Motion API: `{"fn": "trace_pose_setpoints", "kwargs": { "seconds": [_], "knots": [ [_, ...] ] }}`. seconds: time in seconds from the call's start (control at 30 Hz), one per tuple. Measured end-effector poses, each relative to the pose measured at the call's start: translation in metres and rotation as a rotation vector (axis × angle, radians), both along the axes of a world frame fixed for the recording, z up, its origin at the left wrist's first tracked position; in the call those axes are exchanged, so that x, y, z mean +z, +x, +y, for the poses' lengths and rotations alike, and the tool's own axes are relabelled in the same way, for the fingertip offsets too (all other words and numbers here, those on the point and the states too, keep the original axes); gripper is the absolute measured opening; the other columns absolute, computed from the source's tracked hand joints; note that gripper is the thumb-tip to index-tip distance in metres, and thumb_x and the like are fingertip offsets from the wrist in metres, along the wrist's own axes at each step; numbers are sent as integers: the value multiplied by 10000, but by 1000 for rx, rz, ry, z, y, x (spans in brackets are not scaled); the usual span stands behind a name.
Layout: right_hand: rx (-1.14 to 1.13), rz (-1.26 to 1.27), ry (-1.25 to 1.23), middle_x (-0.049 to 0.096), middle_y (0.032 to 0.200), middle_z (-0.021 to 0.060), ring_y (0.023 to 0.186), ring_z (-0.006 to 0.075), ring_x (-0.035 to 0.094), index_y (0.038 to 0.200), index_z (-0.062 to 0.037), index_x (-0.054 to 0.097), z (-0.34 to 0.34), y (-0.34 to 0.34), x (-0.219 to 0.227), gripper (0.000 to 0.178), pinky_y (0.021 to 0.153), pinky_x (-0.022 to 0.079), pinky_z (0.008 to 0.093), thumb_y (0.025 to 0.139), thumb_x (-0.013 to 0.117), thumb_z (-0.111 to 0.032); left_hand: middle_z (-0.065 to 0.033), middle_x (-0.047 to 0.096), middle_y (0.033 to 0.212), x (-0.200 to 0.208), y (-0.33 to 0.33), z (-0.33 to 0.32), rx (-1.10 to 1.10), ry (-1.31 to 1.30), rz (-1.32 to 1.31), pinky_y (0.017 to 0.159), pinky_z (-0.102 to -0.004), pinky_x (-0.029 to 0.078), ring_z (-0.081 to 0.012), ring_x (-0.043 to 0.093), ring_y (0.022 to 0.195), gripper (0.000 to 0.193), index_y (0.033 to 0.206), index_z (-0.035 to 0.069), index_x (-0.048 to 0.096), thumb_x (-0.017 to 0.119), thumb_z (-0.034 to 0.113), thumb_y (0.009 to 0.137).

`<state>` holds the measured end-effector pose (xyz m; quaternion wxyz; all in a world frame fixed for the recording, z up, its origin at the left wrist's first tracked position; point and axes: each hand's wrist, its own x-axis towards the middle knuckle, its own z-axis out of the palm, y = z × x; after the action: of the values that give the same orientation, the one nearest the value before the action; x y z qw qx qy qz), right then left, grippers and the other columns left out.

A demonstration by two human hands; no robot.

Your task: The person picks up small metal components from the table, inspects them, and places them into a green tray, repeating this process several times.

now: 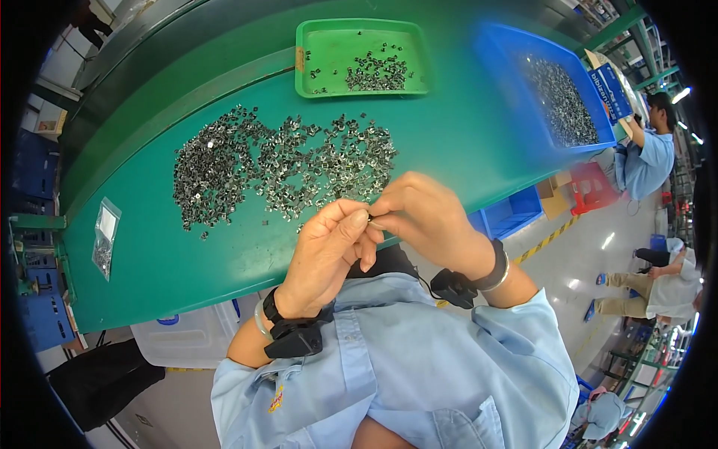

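1. The person's left hand (327, 251) sits just below the picture's centre, fingers curled, thumb and forefinger pinched on a tiny dark metal part (370, 218) at the hand's 1 o'clock.
2. The right hand (422, 217) meets it from 3 o'clock, its fingertips closed on the same small part, so both hands clasp it between them, above the near edge of the green table (187, 254).
3. The part is mostly hidden by the fingers; its shape cannot be told.
4. At 11 o'clock from the hands, near them, a broad heap of small metal parts (277, 161) lies spread on the table.
5. Farther off at 12 o'clock stands a green tray (318, 45) with a small cluster of the same parts in it.
6. At 2 o'clock, well apart from the hands, a blue bin (508, 52) holds a large mass of metal parts.
7. At 9 o'clock, near the table's left end, lies a small clear bag (104, 239) with some parts inside.
8. Each wrist carries a black strap with a small dark device, and the sleeves are light blue.
9. Other people in light blue stand or crouch at the picture's right rim, well apart from the table work.
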<state>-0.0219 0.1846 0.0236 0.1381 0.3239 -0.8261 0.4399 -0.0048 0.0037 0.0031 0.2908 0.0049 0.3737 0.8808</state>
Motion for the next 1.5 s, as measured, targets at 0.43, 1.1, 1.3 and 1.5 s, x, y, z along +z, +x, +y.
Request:
{"fn": "trace_pose_setpoints", "kwargs": {
  "seconds": [0.43,1.1,1.3,1.5],
  "knots": [
    [-133,115,-30,606,798,68,708,228,583,855,-46,619,0,13,-5,214,587,467,316,676,729,-1,-92,608,812,1,4,4,-12,-70,18,521,-244,458,-126,560,594,184,993,9,530,512,188,952],
    [-149,33,-125,607,832,75,743,213,597,884,-47,621,9,27,-18,206,608,479,302,708,708,14,-72,608,749,-10,4,13,-54,-63,131,517,-247,444,-113,540,560,152,909,50,503,530,196,944],
    [-130,15,-190,613,843,71,758,206,597,890,-53,615,8,29,-18,197,635,481,300,727,699,19,-67,579,723,1,10,18,-18,12,35,479,-275,403,-144,508,532,155,951,59,485,505,213,953],
    [-95,-99,-298,618,837,68,750,203,593,886,-65,607,4,32,-18,198,649,474,292,731,699,18,-60,565,708,-7,11,18,-65,208,-7,461,-290,378,-157,493,516,168,978,59,470,507,221,952]
  ]
}}
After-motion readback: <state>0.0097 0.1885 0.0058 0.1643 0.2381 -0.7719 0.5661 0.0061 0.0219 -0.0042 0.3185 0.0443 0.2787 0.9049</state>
